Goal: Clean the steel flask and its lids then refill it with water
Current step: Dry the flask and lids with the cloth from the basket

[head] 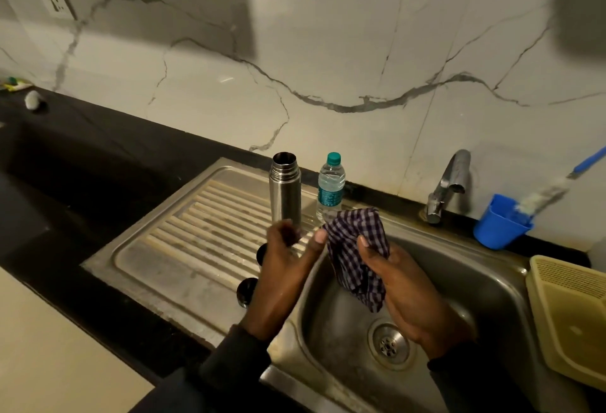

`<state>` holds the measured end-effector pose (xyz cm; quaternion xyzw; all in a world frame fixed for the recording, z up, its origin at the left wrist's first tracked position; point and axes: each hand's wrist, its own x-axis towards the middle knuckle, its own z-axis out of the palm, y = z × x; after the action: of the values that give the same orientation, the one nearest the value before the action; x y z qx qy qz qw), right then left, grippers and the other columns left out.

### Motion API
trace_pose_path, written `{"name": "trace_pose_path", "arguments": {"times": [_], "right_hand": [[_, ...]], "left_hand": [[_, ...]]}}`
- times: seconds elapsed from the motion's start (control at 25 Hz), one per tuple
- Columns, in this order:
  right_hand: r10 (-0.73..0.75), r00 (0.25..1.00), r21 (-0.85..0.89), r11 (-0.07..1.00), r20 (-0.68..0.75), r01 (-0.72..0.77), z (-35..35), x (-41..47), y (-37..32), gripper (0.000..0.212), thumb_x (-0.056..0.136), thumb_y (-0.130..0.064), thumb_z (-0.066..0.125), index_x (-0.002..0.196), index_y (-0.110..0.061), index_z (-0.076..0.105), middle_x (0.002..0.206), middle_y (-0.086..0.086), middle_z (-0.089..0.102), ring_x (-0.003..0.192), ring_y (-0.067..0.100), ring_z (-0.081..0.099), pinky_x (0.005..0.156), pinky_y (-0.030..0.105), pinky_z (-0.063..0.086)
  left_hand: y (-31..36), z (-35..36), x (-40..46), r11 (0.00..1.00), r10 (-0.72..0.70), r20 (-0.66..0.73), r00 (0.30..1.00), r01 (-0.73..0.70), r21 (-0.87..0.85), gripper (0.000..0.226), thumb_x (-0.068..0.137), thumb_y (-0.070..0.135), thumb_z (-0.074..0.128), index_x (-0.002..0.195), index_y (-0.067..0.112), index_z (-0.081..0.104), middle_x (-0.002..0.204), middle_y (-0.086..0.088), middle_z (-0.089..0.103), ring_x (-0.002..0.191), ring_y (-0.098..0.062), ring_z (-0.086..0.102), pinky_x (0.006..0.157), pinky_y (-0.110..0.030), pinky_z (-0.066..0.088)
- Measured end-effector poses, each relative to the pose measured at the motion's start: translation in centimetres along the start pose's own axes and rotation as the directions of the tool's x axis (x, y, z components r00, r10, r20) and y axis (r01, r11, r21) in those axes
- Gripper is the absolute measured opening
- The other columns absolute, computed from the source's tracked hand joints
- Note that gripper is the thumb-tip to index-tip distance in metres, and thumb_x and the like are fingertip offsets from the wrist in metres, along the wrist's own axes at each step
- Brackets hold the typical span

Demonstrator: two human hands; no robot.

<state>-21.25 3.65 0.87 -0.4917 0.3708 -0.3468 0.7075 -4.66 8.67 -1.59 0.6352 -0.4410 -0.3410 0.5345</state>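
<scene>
The steel flask (pixel 284 189) stands upright and uncapped on the ribbed drainboard (pixel 183 232) of the sink. Two dark round lids (pixel 247 291) (pixel 261 253) lie on the drainboard, partly hidden behind my left hand (pixel 285 268). That hand is raised palm-up in front of the flask; its fingers are blurred and hold nothing, and its thumb touches the edge of a checked cloth (pixel 355 248). My right hand (pixel 403 284) grips that cloth above the sink basin (pixel 475 281). A clear water bottle (pixel 330 188) with a green cap stands just right of the flask.
A steel tap (pixel 449 183) rises behind the basin. A blue cup (pixel 501 222) holding a brush (pixel 544 196) sits on the black counter at the right. A pale yellow basket (pixel 570 314) rests at the basin's right edge. A scrubber (pixel 32 99) lies far left.
</scene>
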Motion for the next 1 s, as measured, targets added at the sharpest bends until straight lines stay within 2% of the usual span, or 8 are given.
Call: {"name": "trace_pose_path", "arguments": {"times": [0.12, 0.24, 0.44, 0.52, 0.6, 0.72, 0.88, 1.0], "right_hand": [[-0.04, 0.999, 0.012, 0.999, -0.012, 0.04, -0.5, -0.9, -0.8, 0.037, 0.095, -0.037, 0.051, 0.128, -0.023, 0.057, 0.12, 0.0, 0.068, 0.113, 0.018, 0.064, 0.094, 0.041, 0.049], [-0.085, 0.994, -0.047, 0.996, -0.069, 0.082, -2.5, -1.9, -1.6, 0.033, 0.093, -0.036, 0.053, 0.122, -0.023, 0.061, 0.113, 0.0, 0.072, 0.106, 0.017, 0.068, 0.085, 0.034, 0.054], [-0.173, 0.97, -0.103, 0.982, -0.169, 0.157, -5.9, -3.7, -3.1, 0.027, 0.091, -0.028, 0.056, 0.117, -0.024, 0.062, 0.111, -0.003, 0.072, 0.104, 0.013, 0.068, 0.088, 0.033, 0.052], [-0.247, 0.939, -0.155, 0.964, -0.239, 0.215, -6.9, -4.1, -4.0, 0.026, 0.091, -0.027, 0.059, 0.115, -0.021, 0.064, 0.109, 0.001, 0.073, 0.1, 0.016, 0.069, 0.086, 0.037, 0.055], [-0.331, 0.901, -0.254, 0.931, -0.281, 0.263, -7.7, -4.3, -4.8, 0.026, 0.086, -0.031, 0.064, 0.111, -0.023, 0.066, 0.104, 0.0, 0.074, 0.096, 0.016, 0.07, 0.084, 0.038, 0.056], [-0.393, 0.877, -0.318, 0.899, -0.276, 0.302, -8.6, -5.0, -5.9, 0.029, 0.083, -0.029, 0.066, 0.111, -0.02, 0.067, 0.102, 0.0, 0.074, 0.095, 0.016, 0.071, 0.082, 0.036, 0.058], [-0.416, 0.857, -0.153, 0.909, -0.304, 0.387, -9.7, -5.9, -7.0, 0.026, 0.089, -0.016, 0.06, 0.113, -0.013, 0.066, 0.104, 0.001, 0.074, 0.098, 0.017, 0.071, 0.075, 0.024, 0.057], [-0.32, 0.899, 0.097, 0.927, -0.299, 0.362, -10.5, -5.5, -5.2, 0.037, 0.087, -0.021, 0.057, 0.124, -0.018, 0.059, 0.117, 0.003, 0.07, 0.108, 0.021, 0.067, 0.085, 0.038, 0.056]], "left_hand": [[0.6, 3.1, 1.5, 0.965, -0.088, 0.361, 0.928, 0.17, -0.202, 0.064, 0.085, 0.053, 0.07, 0.136, 0.022, 0.049, 0.131, 0.002, 0.064, 0.118, -0.012, 0.063, 0.1, -0.031, 0.052], [1.1, 5.0, 2.2, 0.972, 0.009, 0.385, 0.923, 0.083, -0.221, 0.044, 0.091, 0.033, 0.07, 0.132, 0.023, 0.058, 0.126, 0.004, 0.069, 0.119, -0.015, 0.064, 0.101, -0.037, 0.051], [2.6, 7.3, 3.2, 0.972, 0.018, 0.501, 0.865, 0.101, -0.21, 0.051, 0.094, 0.055, 0.056, 0.138, 0.03, 0.052, 0.134, 0.008, 0.063, 0.126, -0.01, 0.058, 0.11, -0.04, 0.043], [3.8, 8.6, 3.5, 0.975, 0.038, 0.505, 0.862, 0.078, -0.207, 0.07, 0.08, 0.075, 0.055, 0.133, 0.029, 0.051, 0.127, 0.007, 0.064, 0.122, -0.007, 0.058, 0.099, -0.023, 0.05], [4.5, 10.1, 3.0, 0.981, 0.092, 0.487, 0.868, 0.006, -0.196, 0.064, 0.08, 0.064, 0.064, 0.13, 0.027, 0.047, 0.121, 0.013, 0.061, 0.11, 0.004, 0.061, 0.08, -0.008, 0.051], [5.3, 11.6, 2.6, 0.957, 0.148, 0.465, 0.873, -0.008, -0.29, 0.042, 0.094, 0.022, 0.064, 0.134, 0.02, 0.052, 0.126, 0.005, 0.068, 0.115, -0.005, 0.064, 0.085, -0.015, 0.053], [6.9, 12.5, 3.4, 0.916, 0.228, 0.442, 0.868, -0.037, -0.399, 0.031, 0.098, 0.024, 0.053, 0.127, 0.014, 0.059, 0.119, 0.001, 0.072, 0.112, -0.012, 0.067, 0.089, -0.022, 0.055], [7.8, 14.7, 3.5, 0.894, 0.211, 0.403, 0.891, -0.01, -0.447, 0.031, 0.102, 0.028, 0.048, 0.122, 0.008, 0.06, 0.115, -0.007, 0.072, 0.11, -0.021, 0.068, 0.087, -0.03, 0.057]]}}
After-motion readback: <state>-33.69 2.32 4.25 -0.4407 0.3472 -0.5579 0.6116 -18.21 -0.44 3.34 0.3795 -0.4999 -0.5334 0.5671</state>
